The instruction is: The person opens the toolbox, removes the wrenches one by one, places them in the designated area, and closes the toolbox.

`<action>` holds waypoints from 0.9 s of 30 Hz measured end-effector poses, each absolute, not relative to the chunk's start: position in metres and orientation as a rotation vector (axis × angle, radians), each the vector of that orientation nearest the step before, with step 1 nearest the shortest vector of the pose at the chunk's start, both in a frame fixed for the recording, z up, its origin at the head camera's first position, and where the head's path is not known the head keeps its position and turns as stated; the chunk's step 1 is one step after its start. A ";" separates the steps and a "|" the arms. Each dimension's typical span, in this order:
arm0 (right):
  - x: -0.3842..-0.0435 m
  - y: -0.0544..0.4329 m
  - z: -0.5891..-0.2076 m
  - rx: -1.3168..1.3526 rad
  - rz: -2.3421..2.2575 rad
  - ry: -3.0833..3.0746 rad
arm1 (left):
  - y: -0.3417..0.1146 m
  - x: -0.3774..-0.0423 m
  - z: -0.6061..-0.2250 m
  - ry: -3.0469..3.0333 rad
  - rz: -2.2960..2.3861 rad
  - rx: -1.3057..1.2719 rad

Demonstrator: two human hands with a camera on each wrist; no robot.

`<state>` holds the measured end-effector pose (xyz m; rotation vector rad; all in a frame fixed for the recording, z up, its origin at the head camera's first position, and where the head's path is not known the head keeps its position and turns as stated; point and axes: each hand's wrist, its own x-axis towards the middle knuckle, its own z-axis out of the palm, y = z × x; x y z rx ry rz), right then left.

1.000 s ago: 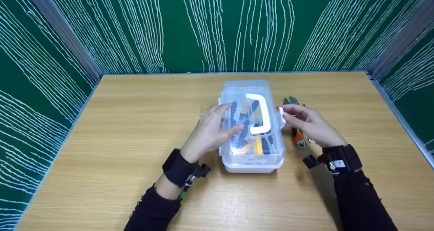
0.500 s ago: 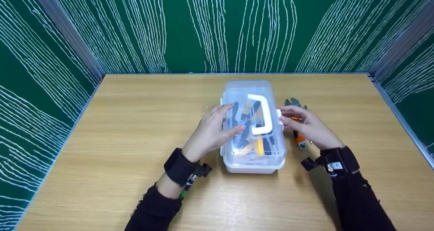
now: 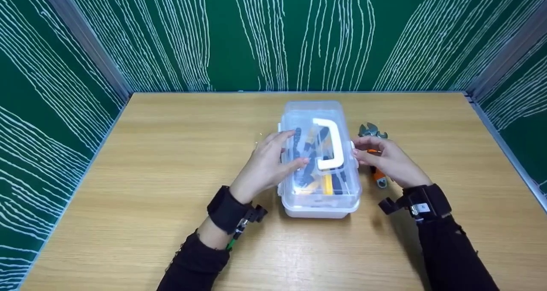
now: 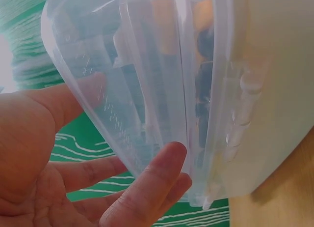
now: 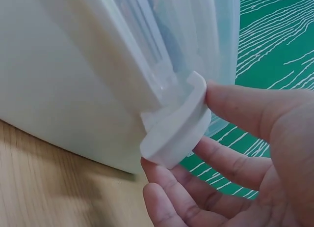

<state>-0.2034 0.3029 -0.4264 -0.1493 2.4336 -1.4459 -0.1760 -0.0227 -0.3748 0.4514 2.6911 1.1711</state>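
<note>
A clear-lidded plastic toolbox (image 3: 316, 201) stands on the table, its lid down and its white handle (image 3: 335, 148) folded flat. Tools show through the lid, among them something yellow. My left hand (image 3: 269, 165) lies over the lid's left edge with fingers spread, thumb and index fingertip on top. The left wrist view shows its fingers beside the clear lid (image 4: 93, 35). On the opposite side, my right hand (image 3: 391, 158) pinches the white latch (image 5: 179, 128) between thumb and fingers. In the right wrist view the latch stands angled out from the box wall.
Just right of the box, partly behind the right hand, lie tools with grey metal heads (image 3: 372, 129) and an orange handle (image 3: 379, 177). The wooden table (image 3: 171, 154) ends at green, white-streaked walls (image 3: 239, 34) at the back and sides.
The right hand has moved slightly left and down, and the latch it pinches has swung in closer to the box side. The left hand stays on the lid.
</note>
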 end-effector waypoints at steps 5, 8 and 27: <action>-0.205 0.304 -0.428 -0.151 -1.448 2.411 | -0.022 -0.176 -0.375 2.687 1.167 0.422; -0.206 0.304 -0.429 -0.159 -1.461 2.394 | -0.022 -0.177 -0.375 2.692 1.170 0.422; -0.206 0.304 -0.434 -0.132 -1.436 2.416 | -0.022 -0.176 -0.377 2.725 1.134 0.467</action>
